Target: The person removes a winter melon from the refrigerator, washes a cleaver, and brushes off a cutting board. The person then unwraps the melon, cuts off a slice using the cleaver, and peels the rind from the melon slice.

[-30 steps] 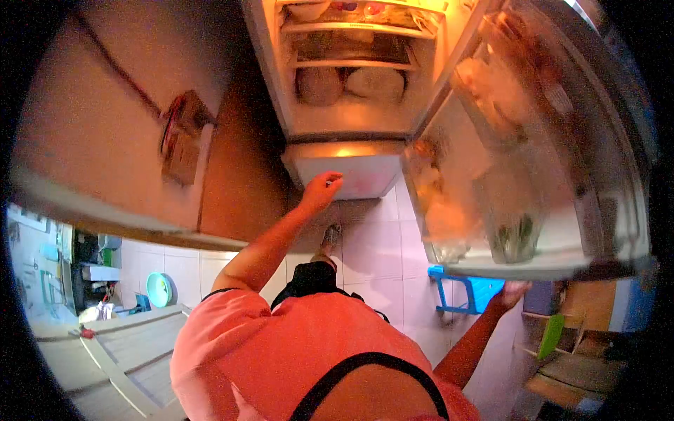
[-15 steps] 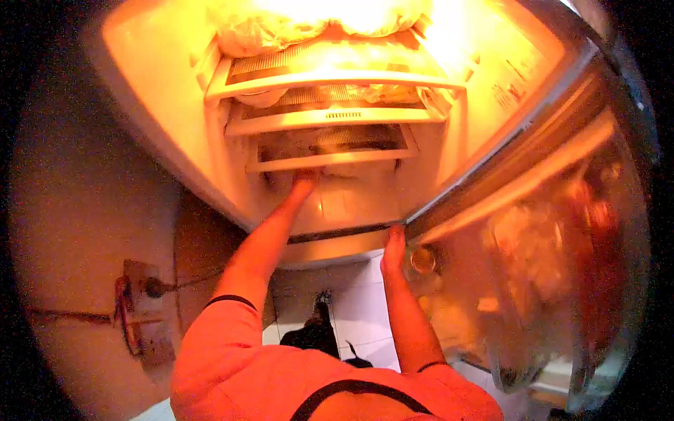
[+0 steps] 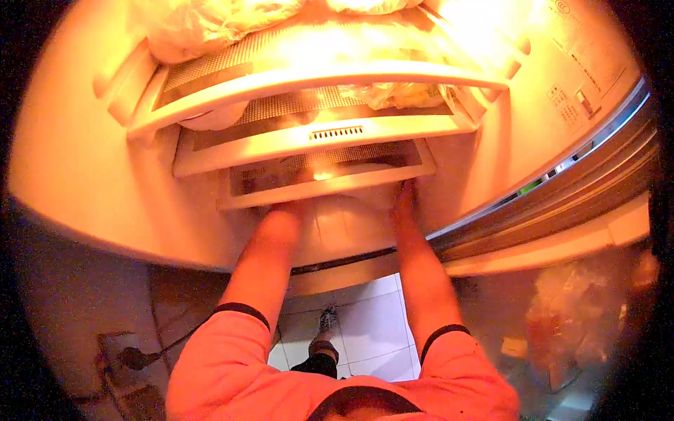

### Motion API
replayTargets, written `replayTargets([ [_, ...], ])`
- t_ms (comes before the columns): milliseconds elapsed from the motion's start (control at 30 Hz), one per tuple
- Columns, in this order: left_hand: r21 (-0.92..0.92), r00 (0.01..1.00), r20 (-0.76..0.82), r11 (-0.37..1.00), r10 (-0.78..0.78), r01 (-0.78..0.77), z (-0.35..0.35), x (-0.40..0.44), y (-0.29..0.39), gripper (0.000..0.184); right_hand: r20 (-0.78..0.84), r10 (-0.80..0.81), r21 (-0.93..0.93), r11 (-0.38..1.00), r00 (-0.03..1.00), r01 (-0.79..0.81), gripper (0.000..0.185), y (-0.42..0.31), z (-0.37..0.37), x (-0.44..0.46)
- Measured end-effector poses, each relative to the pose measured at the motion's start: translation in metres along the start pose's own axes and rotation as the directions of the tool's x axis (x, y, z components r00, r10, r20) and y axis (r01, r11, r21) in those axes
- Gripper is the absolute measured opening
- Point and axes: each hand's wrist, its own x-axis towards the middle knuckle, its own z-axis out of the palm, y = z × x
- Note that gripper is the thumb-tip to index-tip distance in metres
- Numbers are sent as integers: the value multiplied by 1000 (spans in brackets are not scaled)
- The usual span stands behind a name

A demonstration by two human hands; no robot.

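Observation:
An open refrigerator fills the view, lit by a bright warm lamp. My left hand point(image 3: 286, 208) reaches in at the front edge of the lowest shelf point(image 3: 330, 188), a pale-framed glass panel. Its fingers go under and behind that edge, mostly hidden. My right hand point(image 3: 404, 202) is at the right end of the same shelf, its fingers dark and blurred. Whether either hand grips anything cannot be made out. Between the hands, below the shelf, is a smooth pale surface point(image 3: 340, 223).
A middle shelf point(image 3: 393, 129) and an upper shelf point(image 3: 330, 78) stand above. Plastic bags point(image 3: 217, 28) lie on top; another bag point(image 3: 404, 95) is on the middle shelf. The open door point(image 3: 554, 242) is at right, with bagged items. A plug point(image 3: 137, 358) is at lower left.
My right hand has moved from the door side into the refrigerator, to the lowest shelf's right end. My left hand stays under the shelf's left part. The view has come closer.

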Motion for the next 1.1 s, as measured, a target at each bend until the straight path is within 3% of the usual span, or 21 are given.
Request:
replayTargets([
  [167, -3, 999, 45, 1000, 20, -20, 12, 2, 8, 67, 2, -33, 28, 999, 999, 33, 56, 10, -3, -13],
  [300, 0, 994, 109, 1000, 16, -16, 36, -10, 10, 71, -32, -62, 31, 998, 998, 63, 59, 19, -26, -75],
  [467, 32, 970, 222, 995, -103, 98, 69, -67, -10, 75, -256, 13, 132, 991, 967, 21, 64, 16, -73, -191],
  [533, -31, 985, 73, 986, -158, 161, 70, -83, -26, 77, -305, 68, 160, 987, 950, -19, 65, 18, -86, -216],
  [567, -64, 983, -38, 982, -182, 179, 68, -93, -34, 78, -233, 112, 162, 984, 966, -75, 65, 11, -95, -217],
  [600, -377, 883, 433, 854, -180, 359, 49, -79, -45, 79, -165, 152, 167, 978, 974, -125, 65, 7, -102, -216],
  [667, -523, 636, 771, 596, 27, 609, 43, -86, -41, 79, -164, 90, 90, 993, 982, -76, 69, 14, -110, -204],
  [733, -706, 826, 533, 441, -185, 554, 71, -117, -3, 79, -163, 70, 75, 995, 984, -59, 68, 18, -113, -194],
  [867, -699, 806, 564, 418, -179, 581, 85, -113, -13, 75, -164, 35, 65, 998, 986, -24, 67, 15, -112, -200],
  [933, -753, 876, 433, 450, -210, 480, 89, -120, -23, 63, -144, -45, 1, 999, 988, 46, 66, 7, -101, -232],
  [1033, -784, 900, 371, 442, -228, 435, 79, -189, -23, 62, -12, -234, -297, 929, 972, 220, 71, -23, -89, -303],
  [1067, -794, 906, 346, 439, -242, 420, 79, -219, -29, 62, 1, -242, -298, 926, 970, 231, 71, -28, -95, -330],
  [1100, -804, 908, 323, 429, -265, 411, 80, -253, -38, 62, 173, -332, -489, 788, 927, 373, 77, -34, -104, -358],
])
